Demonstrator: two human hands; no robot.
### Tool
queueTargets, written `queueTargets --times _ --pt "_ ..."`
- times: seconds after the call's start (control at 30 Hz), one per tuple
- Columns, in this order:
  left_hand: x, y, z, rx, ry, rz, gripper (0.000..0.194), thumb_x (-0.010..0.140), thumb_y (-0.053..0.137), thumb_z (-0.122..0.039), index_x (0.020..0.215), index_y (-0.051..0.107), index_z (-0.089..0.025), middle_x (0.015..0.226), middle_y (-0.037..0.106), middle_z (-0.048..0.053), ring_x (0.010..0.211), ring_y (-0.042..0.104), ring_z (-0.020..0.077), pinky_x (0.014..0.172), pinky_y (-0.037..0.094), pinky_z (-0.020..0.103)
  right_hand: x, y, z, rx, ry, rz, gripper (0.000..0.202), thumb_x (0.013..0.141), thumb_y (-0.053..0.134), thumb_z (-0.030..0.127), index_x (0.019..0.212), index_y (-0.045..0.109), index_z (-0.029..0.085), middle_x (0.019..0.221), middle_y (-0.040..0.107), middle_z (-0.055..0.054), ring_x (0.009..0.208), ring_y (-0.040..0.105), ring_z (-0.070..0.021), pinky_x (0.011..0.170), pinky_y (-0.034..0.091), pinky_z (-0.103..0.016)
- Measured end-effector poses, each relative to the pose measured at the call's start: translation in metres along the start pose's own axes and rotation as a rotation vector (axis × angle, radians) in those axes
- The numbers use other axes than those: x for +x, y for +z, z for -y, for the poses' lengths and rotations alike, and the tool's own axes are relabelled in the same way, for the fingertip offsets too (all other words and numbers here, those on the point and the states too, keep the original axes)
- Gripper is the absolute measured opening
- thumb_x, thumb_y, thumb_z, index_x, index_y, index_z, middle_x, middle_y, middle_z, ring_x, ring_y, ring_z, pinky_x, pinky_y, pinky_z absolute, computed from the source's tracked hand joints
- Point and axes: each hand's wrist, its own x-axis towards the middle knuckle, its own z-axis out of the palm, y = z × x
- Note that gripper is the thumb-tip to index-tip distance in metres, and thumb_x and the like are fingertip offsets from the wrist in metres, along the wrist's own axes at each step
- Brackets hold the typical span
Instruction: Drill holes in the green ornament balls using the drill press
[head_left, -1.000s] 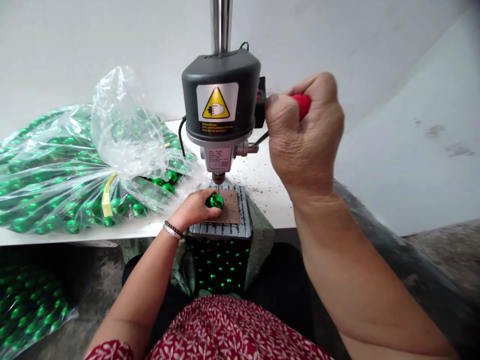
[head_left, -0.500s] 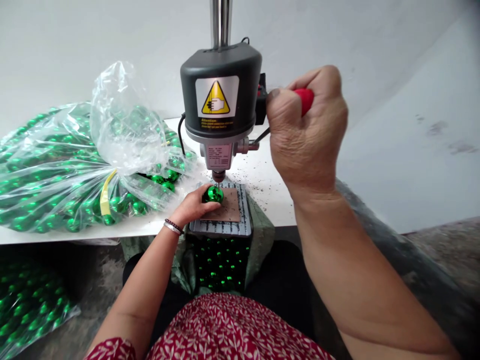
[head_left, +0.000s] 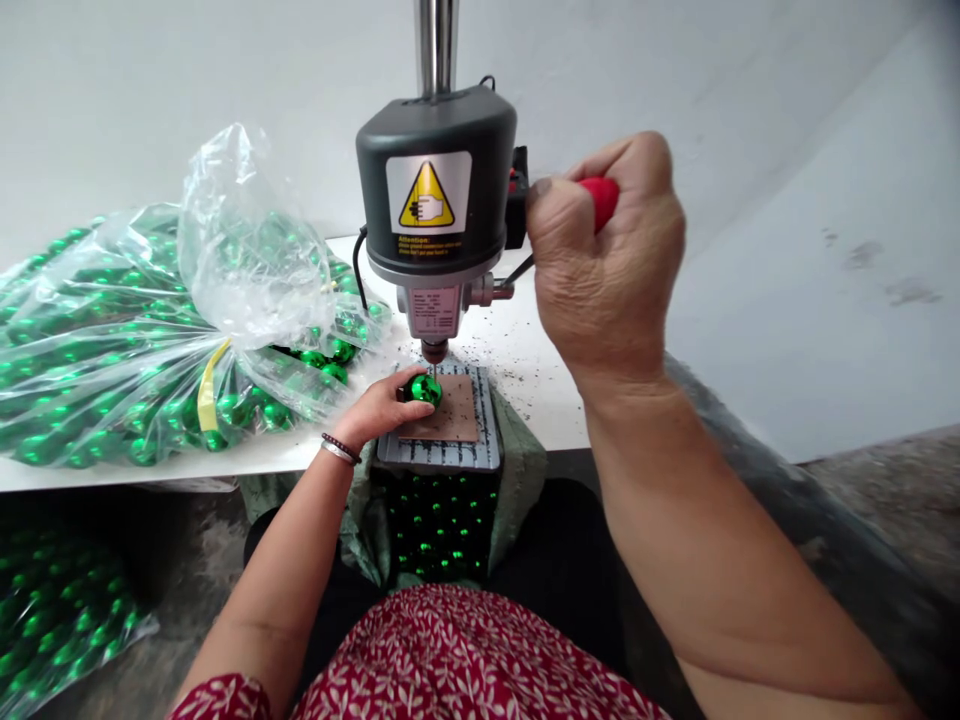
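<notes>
One green ball (head_left: 426, 392) at a drill (head_left: 435, 190)
Left hand (head_left: 381, 408) pinches it, right hand (head_left: 611, 270) squeezes a red handle (head_left: 604, 204); a fat bag (head_left: 169, 335) crowds the table (head_left: 556, 405)

The left hand (head_left: 376, 408) partly hides the shiny green ball (head_left: 426, 390), the right hand (head_left: 611, 260) the rounded red grip (head_left: 604, 203); the far edge cuts off the silver metal column (head_left: 436, 50).
</notes>
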Motion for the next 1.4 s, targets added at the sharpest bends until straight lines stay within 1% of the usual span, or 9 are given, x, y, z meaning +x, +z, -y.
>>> queueTargets --times 0.13,0.23,0.43,0.67,0.83,1.0,1.07,1.17,1.4 --pt "0.001 0.007 -0.008 0.070 0.045 -0.037 0.054 0.070 0.072 -0.027 0.123 0.064 -0.018 0.114 0.070 0.003 0.106 0.063 0.0225 0.100 0.047 0.035 0.000 0.000 0.000 -0.013 -0.004 -0.002 0.016 0.083 0.053 0.027 0.077 0.041 0.018 0.067 0.045 0.006 0.064 0.038 -0.0038 0.065 0.034 -0.020" --pt "0.005 0.011 -0.008 0.149 0.089 -0.082 0.054 0.067 0.075 -0.026 0.120 0.066 -0.018 0.112 0.070 0.005 0.107 0.062 0.0233 0.101 0.046 0.036 0.000 -0.001 0.001 -0.026 0.022 0.010 0.017 0.084 0.053 0.026 0.077 0.040 0.018 0.068 0.044 0.007 0.064 0.038 -0.0036 0.067 0.033 -0.021" --pt "0.007 0.011 -0.006 0.258 0.054 -0.143 0.054 0.070 0.074 -0.029 0.122 0.064 -0.020 0.110 0.068 0.006 0.105 0.062 0.0239 0.099 0.048 0.039 0.000 -0.001 -0.001 -0.024 0.010 0.020 0.016 0.084 0.051 0.029 0.077 0.040 0.019 0.069 0.043 0.007 0.065 0.037 -0.0046 0.068 0.032 -0.021" --pt "0.005 0.018 0.001 0.240 0.149 -0.114 0.066 0.064 0.078 -0.022 0.127 0.062 -0.016 0.131 0.058 0.012 0.123 0.055 0.0251 0.113 0.039 0.038 0.000 -0.001 -0.001 -0.030 0.022 0.001 0.018 0.080 0.054 0.029 0.075 0.039 0.021 0.069 0.047 0.005 0.066 0.041 -0.0080 0.068 0.034 -0.024" --pt "-0.002 0.023 0.000 0.087 0.079 -0.119 0.066 0.070 0.076 -0.027 0.133 0.058 -0.017 0.138 0.058 0.010 0.129 0.053 0.0262 0.115 0.036 0.039 -0.001 -0.002 -0.003 -0.012 -0.016 0.003 0.018 0.083 0.052 0.032 0.078 0.041 0.020 0.071 0.047 0.004 0.066 0.041 -0.0072 0.068 0.035 -0.024" --pt "-0.006 0.025 -0.004 0.050 0.018 -0.098 0.060 0.074 0.072 -0.029 0.131 0.059 -0.018 0.126 0.066 0.006 0.115 0.061 0.0238 0.104 0.046 0.035 -0.003 -0.002 -0.002 -0.040 0.003 0.016 0.017 0.084 0.053 0.029 0.078 0.042 0.018 0.069 0.043 0.006 0.065 0.038 -0.0043 0.067 0.033 -0.021" --pt "-0.006 0.028 -0.004 0.095 0.037 -0.121 0.056 0.074 0.071 -0.029 0.128 0.060 -0.020 0.119 0.069 0.004 0.108 0.064 0.0228 0.099 0.049 0.034 -0.003 -0.002 -0.002 -0.046 0.009 0.020 0.016 0.085 0.053 0.028 0.079 0.043 0.017 0.069 0.042 0.007 0.065 0.038 -0.0034 0.068 0.033 -0.021" --pt "-0.007 0.031 -0.004 0.200 0.058 -0.170 0.056 0.073 0.073 -0.031 0.127 0.060 -0.020 0.117 0.069 0.005 0.107 0.064 0.0237 0.098 0.049 0.035 -0.003 -0.002 -0.001 -0.054 0.014 0.016 0.017 0.085 0.055 0.028 0.079 0.043 0.017 0.069 0.043 0.007 0.065 0.038 -0.0030 0.068 0.033 -0.021" --pt "-0.011 0.039 -0.010 0.304 0.011 -0.246 0.044 0.078 0.068 -0.037 0.118 0.063 -0.020 0.108 0.071 0.006 0.099 0.065 0.0234 0.091 0.051 0.034 -0.003 -0.003 0.000 -0.081 0.039 0.028 0.016 0.084 0.056 0.026 0.081 0.045 0.015 0.069 0.042 0.009 0.065 0.037 -0.0015 0.071 0.038 -0.020"
